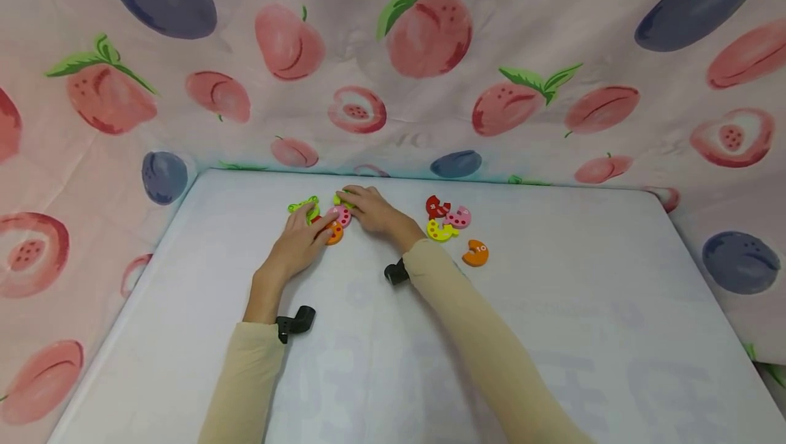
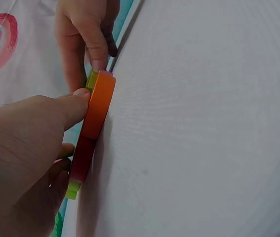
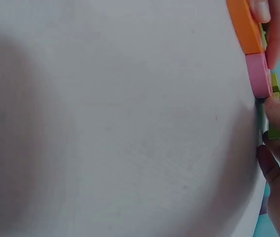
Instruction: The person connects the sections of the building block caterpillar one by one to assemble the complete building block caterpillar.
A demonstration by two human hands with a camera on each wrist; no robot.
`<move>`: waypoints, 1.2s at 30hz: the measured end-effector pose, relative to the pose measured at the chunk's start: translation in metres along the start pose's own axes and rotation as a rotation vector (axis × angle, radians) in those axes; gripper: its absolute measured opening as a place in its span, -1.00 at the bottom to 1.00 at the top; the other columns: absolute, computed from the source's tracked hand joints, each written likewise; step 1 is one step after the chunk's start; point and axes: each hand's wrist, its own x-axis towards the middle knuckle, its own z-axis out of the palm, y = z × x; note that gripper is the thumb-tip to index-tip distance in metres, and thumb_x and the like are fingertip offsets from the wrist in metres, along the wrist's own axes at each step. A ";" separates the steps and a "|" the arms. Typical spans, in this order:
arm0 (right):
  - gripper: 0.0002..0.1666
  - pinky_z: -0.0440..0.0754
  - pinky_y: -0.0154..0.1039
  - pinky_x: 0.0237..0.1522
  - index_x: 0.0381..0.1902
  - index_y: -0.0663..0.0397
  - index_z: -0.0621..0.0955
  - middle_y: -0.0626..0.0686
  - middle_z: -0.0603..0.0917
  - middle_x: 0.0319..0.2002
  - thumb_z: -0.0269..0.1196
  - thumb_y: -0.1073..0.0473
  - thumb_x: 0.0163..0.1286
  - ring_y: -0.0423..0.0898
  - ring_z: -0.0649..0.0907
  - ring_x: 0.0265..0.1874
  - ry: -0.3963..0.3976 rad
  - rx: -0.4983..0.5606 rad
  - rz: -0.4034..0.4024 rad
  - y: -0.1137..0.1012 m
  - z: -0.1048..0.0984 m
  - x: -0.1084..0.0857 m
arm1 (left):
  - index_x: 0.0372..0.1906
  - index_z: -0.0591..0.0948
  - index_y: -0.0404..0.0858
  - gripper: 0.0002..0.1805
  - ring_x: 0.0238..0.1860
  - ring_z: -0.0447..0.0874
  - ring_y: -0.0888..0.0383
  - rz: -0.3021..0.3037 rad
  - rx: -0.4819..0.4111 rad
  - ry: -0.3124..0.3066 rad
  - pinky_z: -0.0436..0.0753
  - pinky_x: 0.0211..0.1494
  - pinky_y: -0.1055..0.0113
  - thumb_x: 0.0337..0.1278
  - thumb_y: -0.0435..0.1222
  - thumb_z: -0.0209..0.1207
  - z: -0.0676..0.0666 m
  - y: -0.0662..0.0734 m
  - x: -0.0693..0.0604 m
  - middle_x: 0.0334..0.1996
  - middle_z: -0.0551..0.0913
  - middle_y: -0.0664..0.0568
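Note:
At the back left of the white table, a cluster of small curved puzzle pieces lies under both hands. My left hand (image 1: pixel 296 245) holds an orange puzzle piece (image 1: pixel 335 233), its thumb against the near edge and its other fingers spread over the cluster. A red piece (image 2: pixel 83 159) and a green piece (image 1: pixel 312 213) lie partly beneath that hand. My right hand (image 1: pixel 376 213) pinches another green puzzle piece (image 3: pixel 275 129) beside a pink piece (image 3: pixel 259 76). Fingers cover part of each piece, so I cannot tell whether all the edges fit together.
Right of the hands lie a red piece (image 1: pixel 437 206), a pink piece (image 1: pixel 459 217) and a yellow piece (image 1: pixel 439 230), close together. An orange piece marked 10 (image 1: pixel 475 254) sits apart, nearer the front. A fruit-print cloth (image 1: pixel 424 116) hangs behind the table (image 1: pixel 552 307).

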 end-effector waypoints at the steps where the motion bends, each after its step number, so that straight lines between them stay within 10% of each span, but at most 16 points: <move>1: -0.40 0.16 -0.01 0.51 0.52 -0.20 0.16 0.00 0.10 0.54 -0.08 0.08 0.57 0.06 0.18 0.46 -0.007 -0.013 -0.002 0.000 -0.001 0.000 | 0.45 0.28 0.13 -0.49 0.54 -0.14 -0.19 0.000 0.001 -0.001 0.22 0.43 -0.28 0.46 -0.03 -0.10 0.000 0.000 0.000 0.54 -0.08 -0.20; 22: -0.34 0.08 0.10 0.53 0.56 -0.24 -0.01 -0.02 -0.06 0.58 -0.15 0.10 0.59 0.09 0.04 0.54 -0.047 -0.107 0.015 0.001 -0.002 -0.005 | 0.45 0.28 0.14 -0.48 0.54 -0.14 -0.18 -0.017 -0.002 -0.009 0.23 0.42 -0.28 0.45 -0.03 -0.08 -0.002 0.002 0.000 0.54 -0.07 -0.20; 30: -0.23 0.12 0.09 0.51 0.55 0.01 0.03 0.10 0.11 0.53 0.05 0.14 0.49 0.09 0.12 0.51 0.175 0.287 0.009 0.018 -0.021 -0.085 | 0.45 0.28 0.15 -0.48 0.54 -0.14 -0.17 -0.011 0.001 -0.004 0.21 0.44 -0.25 0.45 -0.03 -0.08 -0.001 0.002 0.000 0.54 -0.07 -0.18; 36: -0.22 0.38 0.13 0.37 0.50 0.06 0.15 0.14 0.31 0.43 0.18 0.12 0.41 0.13 0.33 0.41 0.315 0.384 0.058 0.043 -0.016 -0.160 | 0.45 0.27 0.14 -0.48 0.54 -0.14 -0.18 -0.012 0.008 0.002 0.21 0.45 -0.25 0.45 -0.03 -0.08 -0.002 0.000 -0.002 0.54 -0.07 -0.18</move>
